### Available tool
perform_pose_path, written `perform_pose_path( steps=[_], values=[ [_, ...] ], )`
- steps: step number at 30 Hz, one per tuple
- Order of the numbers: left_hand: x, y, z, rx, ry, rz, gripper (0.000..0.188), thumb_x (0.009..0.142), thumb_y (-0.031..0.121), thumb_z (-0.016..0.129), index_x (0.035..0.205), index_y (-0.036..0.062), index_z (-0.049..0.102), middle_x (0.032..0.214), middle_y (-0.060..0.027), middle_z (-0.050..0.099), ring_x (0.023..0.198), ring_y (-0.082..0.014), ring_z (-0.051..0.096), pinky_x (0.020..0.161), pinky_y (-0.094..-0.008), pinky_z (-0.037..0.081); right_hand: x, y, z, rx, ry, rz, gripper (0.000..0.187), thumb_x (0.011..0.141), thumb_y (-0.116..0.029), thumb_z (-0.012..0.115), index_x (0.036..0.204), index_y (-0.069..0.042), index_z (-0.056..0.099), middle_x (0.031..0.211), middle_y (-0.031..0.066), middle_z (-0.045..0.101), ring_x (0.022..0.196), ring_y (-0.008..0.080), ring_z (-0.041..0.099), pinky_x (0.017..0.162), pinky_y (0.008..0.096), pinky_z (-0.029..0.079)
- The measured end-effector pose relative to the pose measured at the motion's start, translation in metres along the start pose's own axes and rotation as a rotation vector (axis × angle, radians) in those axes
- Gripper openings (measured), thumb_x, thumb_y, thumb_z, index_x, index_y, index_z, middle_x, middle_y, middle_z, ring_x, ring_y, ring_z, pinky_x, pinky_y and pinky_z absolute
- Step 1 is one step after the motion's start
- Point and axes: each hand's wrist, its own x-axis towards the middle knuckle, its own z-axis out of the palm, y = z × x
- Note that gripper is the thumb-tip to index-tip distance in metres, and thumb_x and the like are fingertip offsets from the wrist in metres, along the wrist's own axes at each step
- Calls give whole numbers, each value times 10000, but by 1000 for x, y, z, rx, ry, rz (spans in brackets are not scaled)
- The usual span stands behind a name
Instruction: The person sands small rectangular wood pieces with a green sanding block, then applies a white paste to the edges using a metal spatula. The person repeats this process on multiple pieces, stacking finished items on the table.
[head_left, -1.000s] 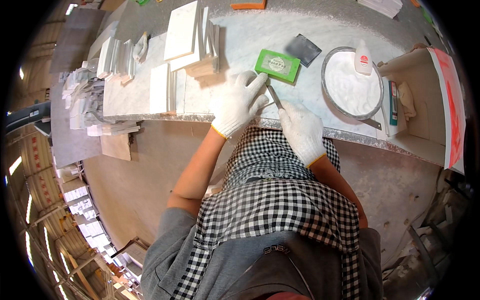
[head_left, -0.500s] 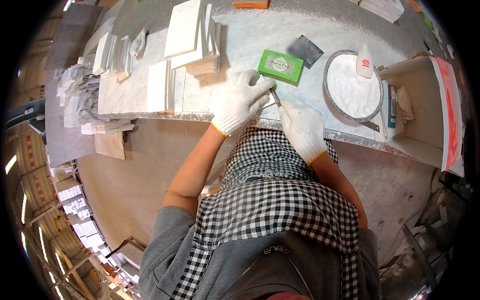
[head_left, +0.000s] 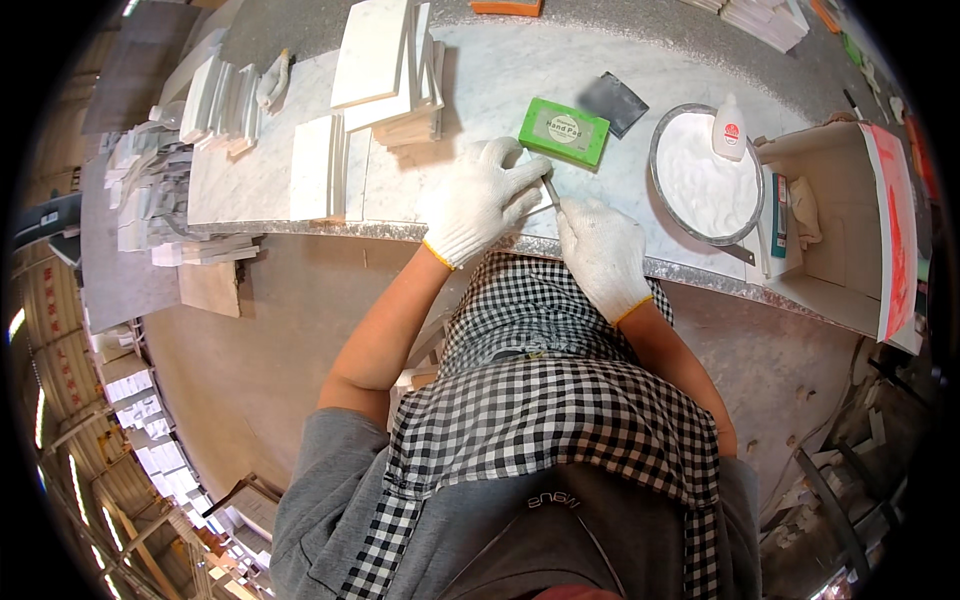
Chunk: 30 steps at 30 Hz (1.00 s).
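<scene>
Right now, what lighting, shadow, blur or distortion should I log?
Head view: fisheye curves the table's front edge and blacks out the corners; head view: the white tile stack casts a shadow on its right; head view: a hazy patch blurs the left part of the dark square; head view: bright strips at left look blown out.

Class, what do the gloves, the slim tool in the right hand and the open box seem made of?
Gloves: matte fabric, perhaps knitted cotton; soft creases, snug cuffs.
Slim tool: probably dull metal, from its grey colour; too small to be sure.
Open box: likely matte cardboard, given its thin walls.
</scene>
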Motion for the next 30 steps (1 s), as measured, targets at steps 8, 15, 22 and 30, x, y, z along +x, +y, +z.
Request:
perform_pose_path(
  steps=[8, 15, 22, 30],
  values=[
    [0, -3, 5, -17, 76, 22, 378, 850, 238, 697, 1219, 158, 673, 1126, -168, 593, 1040, -373, 559, 908, -476, 466, 4, 0, 22, 13, 89, 14, 163, 954, -237, 574, 941, -107, 671, 920, 123, 695, 822, 356, 683, 723, 470, 538],
    [-1, -5, 5, -28, 74, 21, 383, 848, 234, 693, 1221, 152, 672, 1146, -169, 598, 1048, -376, 563, 911, -483, 470, 2, 9, 20, 151, 130, -12, 210, 955, -277, 576, 980, -99, 686, 935, 141, 696, 844, 371, 680, 743, 485, 530],
    [-2, -5, 8, -18, 90, 32, 385, 847, 237, 690, 1224, 163, 668, 1165, -162, 598, 1066, -378, 561, 932, -482, 464, -1, 6, 17, 105, 117, -1, 200, 951, -277, 587, 940, -96, 670, 903, 146, 698, 844, 376, 676, 738, 486, 528],
    [-1, -4, 4, -23, 54, -4, 442, 838, 220, 693, 1270, 139, 646, 1197, -159, 598, 1119, -385, 547, 974, -494, 454, 2, 5, 29, 72, 191, -36, 146, 958, -226, 583, 897, -105, 639, 899, 131, 679, 820, 355, 675, 707, 472, 531]
  ],
)
